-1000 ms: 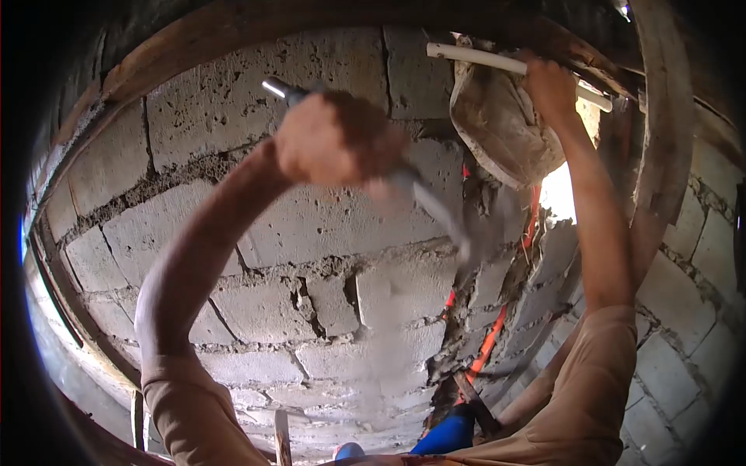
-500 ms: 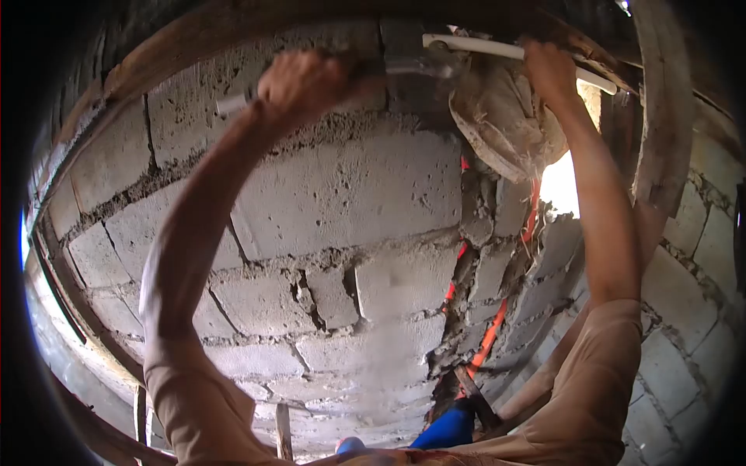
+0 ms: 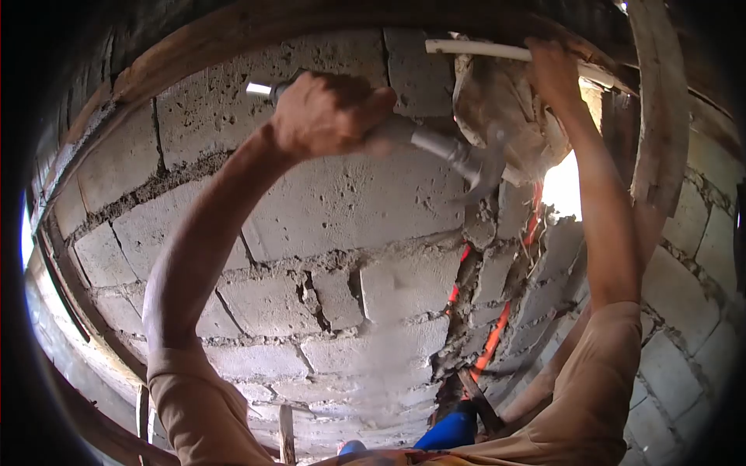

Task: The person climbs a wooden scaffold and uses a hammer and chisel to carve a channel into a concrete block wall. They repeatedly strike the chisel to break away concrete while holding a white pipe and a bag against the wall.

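My left hand [image 3: 330, 116] is raised and wrapped around the grip of a claw hammer [image 3: 443, 146]. The hammer's head is blurred and points right, in front of the hanging sack-like cloth [image 3: 497, 101]. Higher up on the right, my right hand [image 3: 553, 74] is closed on a white pipe [image 3: 478, 50] that runs under the roof timber. Part of the pipe is hidden behind that hand. Below the cloth, a rough channel in the block wall [image 3: 357, 202] holds orange conduit [image 3: 492, 338].
A wooden beam [image 3: 217, 39] arches overhead, and an upright timber [image 3: 659, 109] stands at right. Light comes through a bright opening [image 3: 563, 186] beside my right forearm. Broken block edges line the channel. Blue clothing [image 3: 449, 431] shows at the bottom.
My left hand and the hammer have moved down and slightly right; the hammer head now sits lower, over the cloth. My right hand stays on the pipe.
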Demonstrator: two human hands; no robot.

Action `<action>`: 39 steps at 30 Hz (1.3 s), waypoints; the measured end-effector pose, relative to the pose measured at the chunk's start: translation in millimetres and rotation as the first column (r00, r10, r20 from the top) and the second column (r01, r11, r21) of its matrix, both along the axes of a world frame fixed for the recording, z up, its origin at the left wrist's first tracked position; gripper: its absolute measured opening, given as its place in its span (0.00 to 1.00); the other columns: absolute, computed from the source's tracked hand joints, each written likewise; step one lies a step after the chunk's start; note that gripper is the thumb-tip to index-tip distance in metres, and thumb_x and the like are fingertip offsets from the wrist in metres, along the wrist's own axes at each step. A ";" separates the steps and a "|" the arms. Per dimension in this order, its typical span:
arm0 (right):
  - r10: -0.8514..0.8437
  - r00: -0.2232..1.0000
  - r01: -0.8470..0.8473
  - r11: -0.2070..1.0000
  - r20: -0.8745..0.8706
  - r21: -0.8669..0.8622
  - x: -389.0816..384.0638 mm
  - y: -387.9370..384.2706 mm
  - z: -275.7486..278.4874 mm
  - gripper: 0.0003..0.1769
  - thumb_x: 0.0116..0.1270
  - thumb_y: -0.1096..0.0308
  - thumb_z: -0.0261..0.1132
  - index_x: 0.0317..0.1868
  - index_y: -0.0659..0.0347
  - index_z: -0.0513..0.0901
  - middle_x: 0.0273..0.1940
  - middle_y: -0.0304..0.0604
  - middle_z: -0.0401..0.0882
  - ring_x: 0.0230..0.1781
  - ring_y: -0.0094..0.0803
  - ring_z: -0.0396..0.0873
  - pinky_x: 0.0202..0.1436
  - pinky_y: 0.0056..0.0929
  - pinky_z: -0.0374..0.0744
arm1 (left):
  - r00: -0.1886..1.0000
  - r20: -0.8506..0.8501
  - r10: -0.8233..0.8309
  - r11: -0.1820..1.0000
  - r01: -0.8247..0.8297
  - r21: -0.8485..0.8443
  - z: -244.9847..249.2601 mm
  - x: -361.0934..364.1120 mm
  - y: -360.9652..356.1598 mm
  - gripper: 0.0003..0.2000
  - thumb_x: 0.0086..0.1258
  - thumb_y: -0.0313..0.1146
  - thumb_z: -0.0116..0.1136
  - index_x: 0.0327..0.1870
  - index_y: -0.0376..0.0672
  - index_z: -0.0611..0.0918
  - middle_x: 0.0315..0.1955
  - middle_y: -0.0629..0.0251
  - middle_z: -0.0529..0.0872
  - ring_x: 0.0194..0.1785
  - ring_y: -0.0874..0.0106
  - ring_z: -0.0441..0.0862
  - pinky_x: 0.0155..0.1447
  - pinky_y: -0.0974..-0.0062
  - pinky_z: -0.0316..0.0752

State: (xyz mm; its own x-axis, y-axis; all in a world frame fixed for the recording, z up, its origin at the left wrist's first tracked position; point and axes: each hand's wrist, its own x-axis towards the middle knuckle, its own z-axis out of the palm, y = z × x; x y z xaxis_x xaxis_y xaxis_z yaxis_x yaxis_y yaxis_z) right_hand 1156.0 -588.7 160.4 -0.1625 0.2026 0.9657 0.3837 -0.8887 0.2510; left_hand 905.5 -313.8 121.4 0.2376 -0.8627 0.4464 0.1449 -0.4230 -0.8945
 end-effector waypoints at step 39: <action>0.467 0.672 -0.292 0.881 -0.575 0.373 -83.4 100.0 -102.5 0.30 0.73 0.41 0.47 0.53 0.64 0.71 0.37 0.63 0.81 0.40 0.64 0.79 0.44 0.54 0.77 | 0.980 -0.033 0.195 0.684 -0.160 -0.712 -84.7 -47.5 105.0 0.21 0.68 0.55 0.57 0.31 0.45 0.72 0.20 0.63 0.81 0.20 0.66 0.81 0.20 0.67 0.73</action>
